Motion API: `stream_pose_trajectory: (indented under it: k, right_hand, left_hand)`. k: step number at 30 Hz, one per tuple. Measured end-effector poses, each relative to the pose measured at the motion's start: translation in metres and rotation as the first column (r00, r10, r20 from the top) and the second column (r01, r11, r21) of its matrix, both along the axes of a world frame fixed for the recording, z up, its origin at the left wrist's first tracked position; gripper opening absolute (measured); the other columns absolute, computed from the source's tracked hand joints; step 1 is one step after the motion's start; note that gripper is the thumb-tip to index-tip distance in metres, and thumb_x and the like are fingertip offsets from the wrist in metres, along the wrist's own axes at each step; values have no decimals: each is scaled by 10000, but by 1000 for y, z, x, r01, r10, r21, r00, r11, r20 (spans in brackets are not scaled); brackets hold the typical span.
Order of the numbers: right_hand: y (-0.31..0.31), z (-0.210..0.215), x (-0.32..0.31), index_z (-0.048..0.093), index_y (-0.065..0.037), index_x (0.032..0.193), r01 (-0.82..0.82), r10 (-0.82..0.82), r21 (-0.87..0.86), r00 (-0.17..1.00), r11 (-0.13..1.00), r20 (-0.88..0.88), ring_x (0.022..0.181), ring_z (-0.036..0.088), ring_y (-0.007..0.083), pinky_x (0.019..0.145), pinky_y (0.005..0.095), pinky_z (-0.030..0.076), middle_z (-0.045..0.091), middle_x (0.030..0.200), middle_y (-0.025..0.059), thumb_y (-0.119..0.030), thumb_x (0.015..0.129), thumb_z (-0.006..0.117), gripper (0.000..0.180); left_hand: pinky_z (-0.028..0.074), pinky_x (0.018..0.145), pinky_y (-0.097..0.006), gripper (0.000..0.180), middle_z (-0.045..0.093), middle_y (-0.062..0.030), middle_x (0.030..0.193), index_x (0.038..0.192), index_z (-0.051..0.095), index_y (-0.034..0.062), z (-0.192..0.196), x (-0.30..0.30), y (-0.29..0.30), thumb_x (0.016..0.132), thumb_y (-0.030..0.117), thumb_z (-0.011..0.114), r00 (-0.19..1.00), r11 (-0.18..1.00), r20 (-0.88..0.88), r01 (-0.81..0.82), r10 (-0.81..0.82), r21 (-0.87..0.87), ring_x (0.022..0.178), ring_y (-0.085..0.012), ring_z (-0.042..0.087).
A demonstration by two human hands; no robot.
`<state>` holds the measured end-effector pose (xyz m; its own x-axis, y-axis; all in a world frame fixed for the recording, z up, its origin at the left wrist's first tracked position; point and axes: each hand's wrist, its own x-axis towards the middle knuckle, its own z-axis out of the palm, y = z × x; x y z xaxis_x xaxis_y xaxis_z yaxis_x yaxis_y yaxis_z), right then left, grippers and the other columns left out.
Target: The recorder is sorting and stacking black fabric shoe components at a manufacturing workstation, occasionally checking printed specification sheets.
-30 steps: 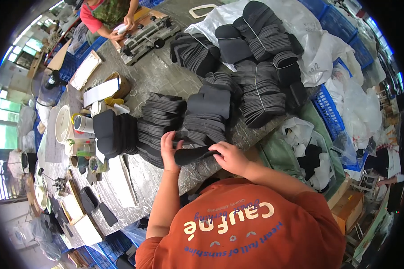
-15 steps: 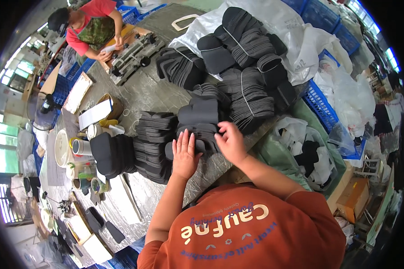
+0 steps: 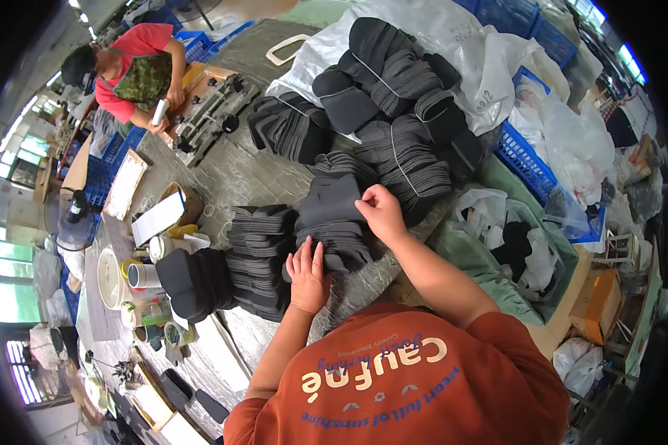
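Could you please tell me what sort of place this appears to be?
Probably a manufacturing workshop: stacks of black, sole-shaped pads lie on a worktable, with blue plastic crates nearby and a co-worker beside a metal fixture.

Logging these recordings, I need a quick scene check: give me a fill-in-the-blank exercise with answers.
The hand nearer the white cup is the person's ____ hand.
The other hand is at the ____ edge of a flat dark piece.
The plastic crate beside the pale bags is ____.
Missing words: left; right; blue.
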<state>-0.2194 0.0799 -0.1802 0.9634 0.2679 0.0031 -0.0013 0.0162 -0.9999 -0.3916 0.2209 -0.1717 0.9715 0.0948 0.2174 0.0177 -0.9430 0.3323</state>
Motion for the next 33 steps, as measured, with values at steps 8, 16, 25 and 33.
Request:
stream_pose_trajectory:
  k: [8, 16, 25, 33]
  right_hand:
    - [-47, 65, -70, 337, -38, 1253, -209, 333, 501, 927, 840, -172, 992, 506, 129, 827, 266, 436, 506, 1116, 76, 91, 760, 522, 542]
    - [-34, -38, -112, 528, -63, 916, -310, 434, -432, 873, 847, 224, 671, 559, 250, 606, 335, 458, 550, 767, 101, -9, 722, 583, 208]
    - [-31, 21, -72, 523, -43, 855, 141, -30, -231, 904, 963, 427, 663, 548, 194, 545, 292, 438, 526, 778, 85, -34, 780, 601, 109]
    - [-1, -13, -6, 550, -52, 924, 189, 53, -461, 886, 867, 461, 748, 573, 265, 668, 355, 473, 561, 839, 96, -41, 704, 667, 249]
  left_hand:
    - [385, 927, -399, 616, 444, -178, 1240, 1250, 431, 41, -8, -6, 36, 668, 37, 636, 1000, 981, 14, 14, -12, -191, 1087, -352, 441]
    - [436, 875, -351, 335, 595, -151, 1062, 1022, 590, -9, 34, 18, 56, 699, 16, 675, 998, 875, 1, -57, 65, -480, 1008, -321, 539]
    - [417, 853, -389, 270, 577, -183, 1006, 967, 594, -15, 17, 96, 33, 745, 124, 657, 996, 961, 82, 63, -42, -269, 957, -345, 519]
    - [405, 830, -388, 202, 558, -145, 991, 850, 616, 37, 11, 97, 27, 719, 175, 685, 990, 941, 47, 139, -130, -308, 962, -320, 503]
